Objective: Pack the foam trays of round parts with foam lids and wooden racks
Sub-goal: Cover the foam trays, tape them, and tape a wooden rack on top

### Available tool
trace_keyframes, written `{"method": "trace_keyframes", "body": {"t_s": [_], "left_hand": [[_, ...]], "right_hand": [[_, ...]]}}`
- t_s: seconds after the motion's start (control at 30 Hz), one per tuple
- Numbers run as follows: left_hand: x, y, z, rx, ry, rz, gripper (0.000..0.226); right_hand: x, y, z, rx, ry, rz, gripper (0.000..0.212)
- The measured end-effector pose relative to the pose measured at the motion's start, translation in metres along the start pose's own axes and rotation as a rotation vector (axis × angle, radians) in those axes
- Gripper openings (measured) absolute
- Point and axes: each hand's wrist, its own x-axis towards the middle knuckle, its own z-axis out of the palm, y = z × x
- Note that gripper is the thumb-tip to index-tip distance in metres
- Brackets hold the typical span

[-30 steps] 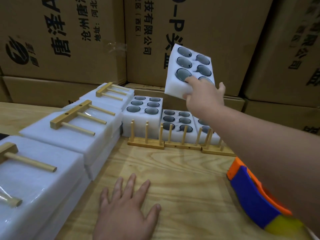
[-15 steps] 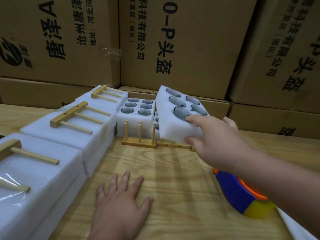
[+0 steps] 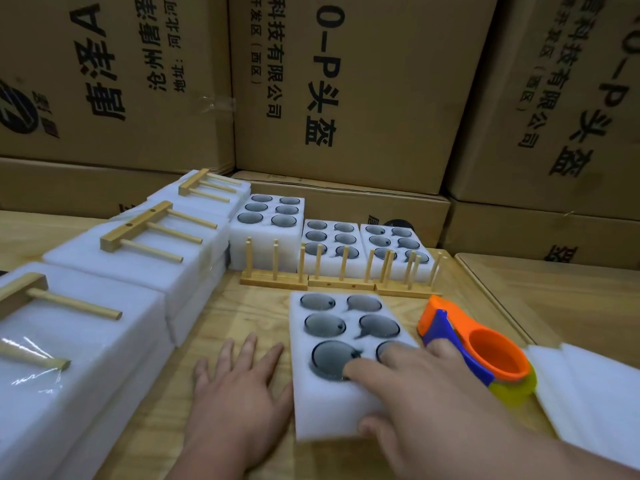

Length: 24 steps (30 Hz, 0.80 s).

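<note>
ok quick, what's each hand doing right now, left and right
Left hand: open, flat on the wooden table, holding nothing.
Right hand: gripping the near end of the foam tray, which lies flat on the table.

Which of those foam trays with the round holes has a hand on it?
The nearest foam tray, lying on the table under the right hand. The other three stand untouched behind the wooden racks.

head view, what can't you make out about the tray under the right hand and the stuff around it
- Foam tray: the near right round part lies mostly under the right hand; head view.
- Tape dispenser: its near end is hidden behind the same hand.
- Foam sheets at right: cut off by the frame edge, so their count is unclear.
- Back trays: lower fronts screened by the wooden racks.
- Left hand: wrist cut off at the bottom edge.
</note>
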Motion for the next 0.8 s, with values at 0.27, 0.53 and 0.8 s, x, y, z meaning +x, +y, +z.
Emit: {"method": "trace_keyframes", "body": {"t_s": [0.27, 0.53, 0.8], "left_hand": [[0.001, -0.001, 0.003, -0.025, 0.025, -0.013, 0.065], [0.0, -0.002, 0.006, -0.007, 0.019, -0.025, 0.068], [-0.001, 0.0, 0.005, -0.008, 0.016, -0.036, 0.066]], "right_hand": [[-0.01, -0.016, 0.01, 0.011, -0.338, -0.024, 0.046], [0.012, -0.007, 0.009, 0.126, 0.029, 0.06, 0.068], [0.076, -0.008, 0.073, 0.219, -0.058, 0.128, 0.096]]}}
